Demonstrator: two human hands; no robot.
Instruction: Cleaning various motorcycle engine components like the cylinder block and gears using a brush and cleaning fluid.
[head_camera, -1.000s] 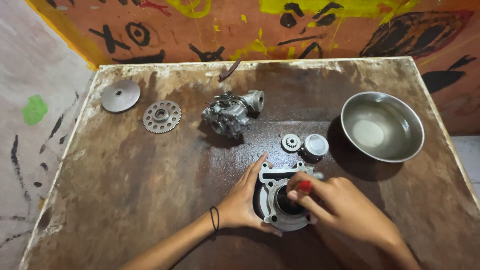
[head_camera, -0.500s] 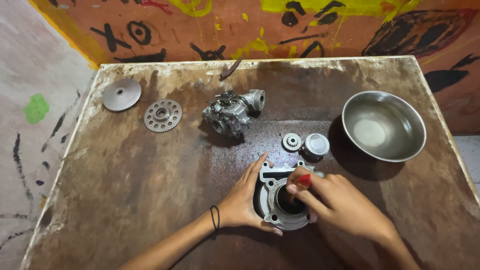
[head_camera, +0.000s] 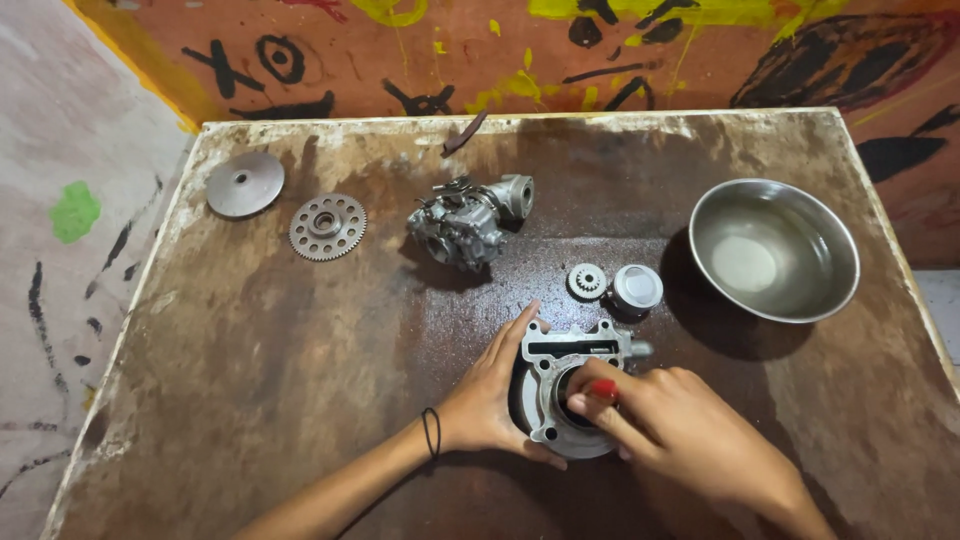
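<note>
Nothing has shifted since before: our left hand (head_camera: 490, 400) still cups the metal cylinder (head_camera: 570, 385) near the table's (head_camera: 250, 350) front edge, while our right hand (head_camera: 680, 430) pinches something red (head_camera: 603, 388) over its bore.

no packages, labels, signs, screens

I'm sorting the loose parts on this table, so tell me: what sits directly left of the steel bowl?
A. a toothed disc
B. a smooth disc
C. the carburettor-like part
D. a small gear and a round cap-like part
D: the small gear and round cap-like part lie side by side just left of the steel bowl, above the cylinder block that both hands hold.
</note>
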